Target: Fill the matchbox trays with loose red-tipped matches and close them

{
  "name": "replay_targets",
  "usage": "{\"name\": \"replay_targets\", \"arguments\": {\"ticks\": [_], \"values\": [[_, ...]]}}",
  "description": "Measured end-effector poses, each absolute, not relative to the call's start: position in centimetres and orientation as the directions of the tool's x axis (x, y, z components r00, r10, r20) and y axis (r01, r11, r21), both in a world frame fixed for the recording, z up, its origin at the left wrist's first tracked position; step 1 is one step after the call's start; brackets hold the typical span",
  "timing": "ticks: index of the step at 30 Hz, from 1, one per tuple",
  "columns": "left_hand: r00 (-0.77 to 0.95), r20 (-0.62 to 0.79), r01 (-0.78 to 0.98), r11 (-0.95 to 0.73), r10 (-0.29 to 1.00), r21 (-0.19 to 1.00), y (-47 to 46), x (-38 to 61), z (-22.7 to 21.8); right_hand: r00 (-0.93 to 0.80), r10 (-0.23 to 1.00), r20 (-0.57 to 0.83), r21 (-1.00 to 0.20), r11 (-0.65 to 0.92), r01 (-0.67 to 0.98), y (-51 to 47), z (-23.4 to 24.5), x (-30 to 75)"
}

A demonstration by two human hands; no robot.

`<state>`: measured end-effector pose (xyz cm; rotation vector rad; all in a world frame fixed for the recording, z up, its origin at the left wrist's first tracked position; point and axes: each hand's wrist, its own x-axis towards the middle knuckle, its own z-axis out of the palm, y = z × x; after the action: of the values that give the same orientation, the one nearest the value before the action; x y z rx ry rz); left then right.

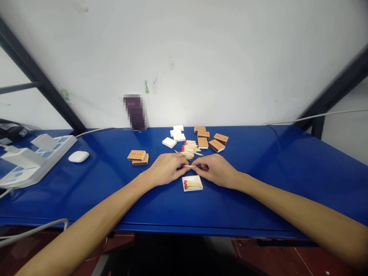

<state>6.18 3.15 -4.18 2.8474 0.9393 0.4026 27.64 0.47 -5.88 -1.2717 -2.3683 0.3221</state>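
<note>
Between my two hands are matchsticks (189, 166), lying level with their red heads to the left. My left hand (168, 168) pinches them at the head end, and my right hand (214, 170) pinches the plain end. How many they hold is too small to tell. Just in front, on the blue table, lies a white matchbox tray (200, 188) with several matches (192, 185) inside, heads to the left. Behind my fingers a loose pile of matches (189, 148) is spread on the table, most of their red heads pointing left.
White trays (179, 137) lie behind the pile. Several orange-brown matchbox sleeves (216, 145) sit at the back right, and two matchboxes (137, 155) are stacked on the left. A white case (78, 156) and a power strip (43, 161) occupy the far left. A pale wall (230, 76) rises behind.
</note>
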Motion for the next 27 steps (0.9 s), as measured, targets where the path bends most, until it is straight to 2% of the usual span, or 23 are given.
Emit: {"name": "replay_targets", "arguments": {"ticks": [6, 13, 18, 27], "values": [[0.782, 0.259, 0.554, -0.823, 0.567, 0.127, 3.05, 6.2, -4.28, -0.497, 0.826, 0.265, -0.377, 0.563, 0.736, 0.32, -5.62, 27.57], [0.788, 0.22, 0.566, -0.817, 0.575, 0.109, 3.06, 6.26, -4.07, -0.54, 0.799, 0.265, -0.343, 0.602, 0.721, 0.14, -5.47, 27.6], [0.786, 0.186, 0.593, -0.804, 0.59, 0.043, 2.98, 6.31, -4.05, -0.54, 0.805, 0.247, -0.323, 0.594, 0.737, 0.1, -5.43, 27.7], [0.789, 0.194, 0.59, -0.807, 0.583, 0.023, 3.13, 6.27, -4.15, -0.538, 0.808, 0.239, -0.305, 0.589, 0.749, 0.1, -5.39, 27.65]]}}
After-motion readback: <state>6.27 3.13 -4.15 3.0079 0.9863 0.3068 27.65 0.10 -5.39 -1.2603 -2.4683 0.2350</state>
